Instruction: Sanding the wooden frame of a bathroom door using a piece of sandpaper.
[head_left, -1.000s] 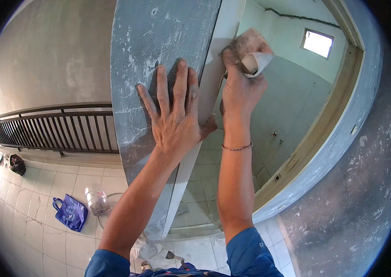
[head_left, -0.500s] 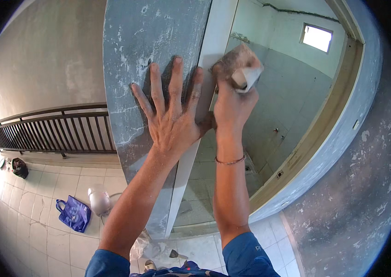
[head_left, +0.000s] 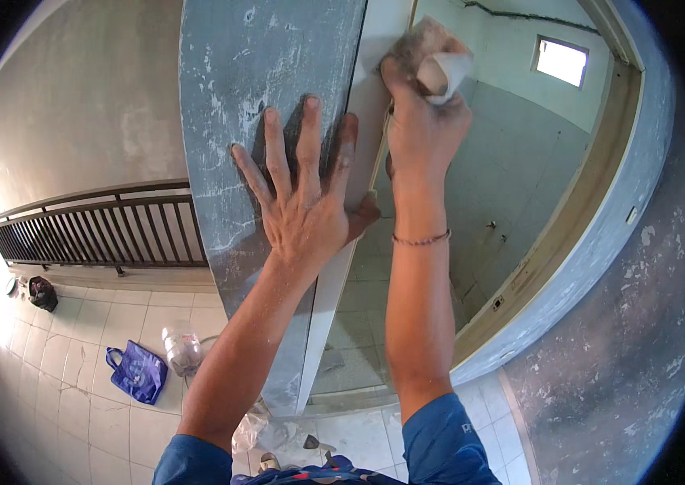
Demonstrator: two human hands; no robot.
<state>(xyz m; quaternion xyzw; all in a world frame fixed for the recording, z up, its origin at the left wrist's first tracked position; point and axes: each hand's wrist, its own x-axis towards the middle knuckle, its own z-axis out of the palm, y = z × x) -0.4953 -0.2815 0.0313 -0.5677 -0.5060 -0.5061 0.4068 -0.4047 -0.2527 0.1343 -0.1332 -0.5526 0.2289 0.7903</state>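
My left hand (head_left: 306, 186) lies with fingers spread on the grey, patchy painted wall (head_left: 269, 52), its thumb reaching over the white door frame (head_left: 383, 40). Higher up, my right hand (head_left: 427, 133) grips a worn piece of sandpaper (head_left: 443, 69), brownish on one face and curled into a pale roll at its loose end. The paper is against the upper part of the frame's edge. Motion blurs it slightly, and my hand hides part of it. A thin bracelet (head_left: 421, 240) circles my right wrist.
Through the doorway is a tiled room with a small window (head_left: 560, 62). A dark railing (head_left: 100, 230) runs along the left. On the tiled floor (head_left: 92, 404) are a blue bag (head_left: 139, 373), a clear plastic container (head_left: 182, 349), a black bag (head_left: 42, 293) and a scraper-like tool (head_left: 311, 442).
My right hand has slid upward along the door frame with the sandpaper. My left hand stays in the same place on the wall.
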